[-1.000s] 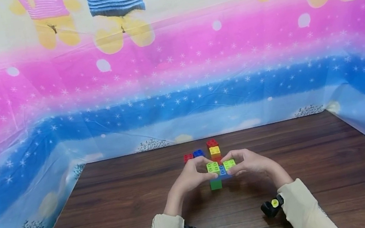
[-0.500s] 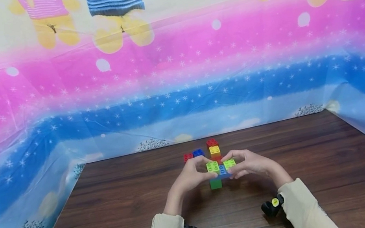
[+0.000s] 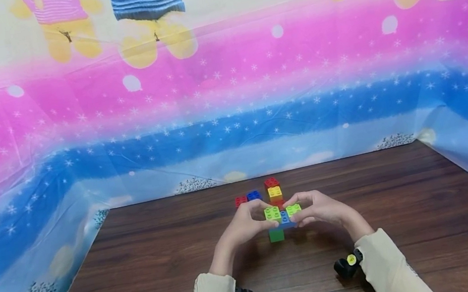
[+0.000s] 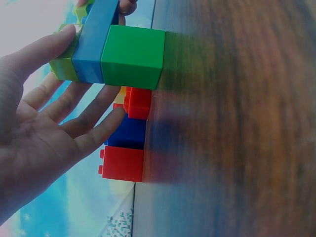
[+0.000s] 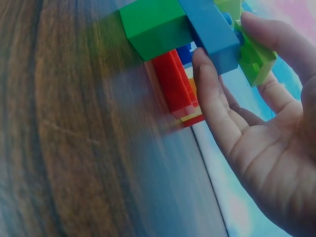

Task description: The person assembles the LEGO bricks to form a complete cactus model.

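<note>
A lime green toy brick [image 3: 272, 212] sits on the left end of a long blue brick [image 3: 284, 218], and a second lime brick [image 3: 293, 209] sits on its right end. Under the blue brick's left end stands a green brick [image 4: 132, 57] on the table. My left hand [image 3: 243, 224] pinches the left lime brick between thumb and fingers, its other fingers spread. With thumb and fingers, my right hand [image 3: 324, 211] pinches the right lime brick; one finger reaches beneath the blue brick's overhanging end, seen in the right wrist view.
Behind the hands, a red brick [image 3: 240, 201] and a dark blue brick [image 3: 253, 196] stand side by side. To their right are a yellow brick [image 3: 275, 193] and a red brick [image 3: 271, 182]. A printed cloth [image 3: 231, 131] surrounds the wooden table [image 3: 145, 282].
</note>
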Demonstrator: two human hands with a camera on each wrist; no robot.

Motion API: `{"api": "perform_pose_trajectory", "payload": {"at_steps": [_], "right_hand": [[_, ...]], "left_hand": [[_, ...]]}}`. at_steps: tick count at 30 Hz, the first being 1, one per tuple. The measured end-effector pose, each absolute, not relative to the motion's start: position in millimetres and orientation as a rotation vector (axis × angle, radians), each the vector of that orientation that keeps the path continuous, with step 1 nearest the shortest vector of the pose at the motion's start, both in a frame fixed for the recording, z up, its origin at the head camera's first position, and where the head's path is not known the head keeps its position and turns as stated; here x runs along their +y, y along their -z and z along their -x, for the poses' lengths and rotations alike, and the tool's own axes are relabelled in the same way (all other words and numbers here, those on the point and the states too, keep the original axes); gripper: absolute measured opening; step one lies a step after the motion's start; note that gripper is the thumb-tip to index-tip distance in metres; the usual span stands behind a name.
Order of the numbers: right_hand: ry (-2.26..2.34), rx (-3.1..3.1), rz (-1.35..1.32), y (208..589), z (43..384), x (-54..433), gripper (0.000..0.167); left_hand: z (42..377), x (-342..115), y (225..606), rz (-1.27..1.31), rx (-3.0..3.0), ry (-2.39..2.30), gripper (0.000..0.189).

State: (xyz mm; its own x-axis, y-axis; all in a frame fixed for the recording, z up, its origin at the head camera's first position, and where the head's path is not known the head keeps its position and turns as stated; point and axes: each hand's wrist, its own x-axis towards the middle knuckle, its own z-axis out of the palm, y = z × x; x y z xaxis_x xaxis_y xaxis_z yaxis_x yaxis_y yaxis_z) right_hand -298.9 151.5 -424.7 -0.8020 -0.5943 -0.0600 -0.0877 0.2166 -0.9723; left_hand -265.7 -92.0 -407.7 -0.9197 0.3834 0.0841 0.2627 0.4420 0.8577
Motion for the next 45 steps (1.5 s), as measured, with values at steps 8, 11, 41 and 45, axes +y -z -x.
{"api": "perform_pose_trajectory", "payload": {"at_steps": [8, 11, 41, 45], "right_hand": [[1.606, 2.100, 0.626, 425.5, 299.7, 152.2, 0.046], [1.601, 2.121, 0.641, 426.2, 299.6, 151.9, 0.045], [1.553, 2.305, 0.679, 426.5, 299.1, 148.9, 0.038], [1.549, 2.302, 0.656, 427.8, 299.5, 149.5, 0.040]], "left_hand": [[265.2, -91.7, 407.9, -0.582, 2.567, -1.487, 0.032], [264.9, -91.8, 407.6, -0.582, 2.560, -1.494, 0.031], [265.6, -91.6, 407.4, -0.581, 2.557, -1.501, 0.031], [266.0, -91.7, 407.9, -0.573, 2.557, -1.497, 0.031]]}}
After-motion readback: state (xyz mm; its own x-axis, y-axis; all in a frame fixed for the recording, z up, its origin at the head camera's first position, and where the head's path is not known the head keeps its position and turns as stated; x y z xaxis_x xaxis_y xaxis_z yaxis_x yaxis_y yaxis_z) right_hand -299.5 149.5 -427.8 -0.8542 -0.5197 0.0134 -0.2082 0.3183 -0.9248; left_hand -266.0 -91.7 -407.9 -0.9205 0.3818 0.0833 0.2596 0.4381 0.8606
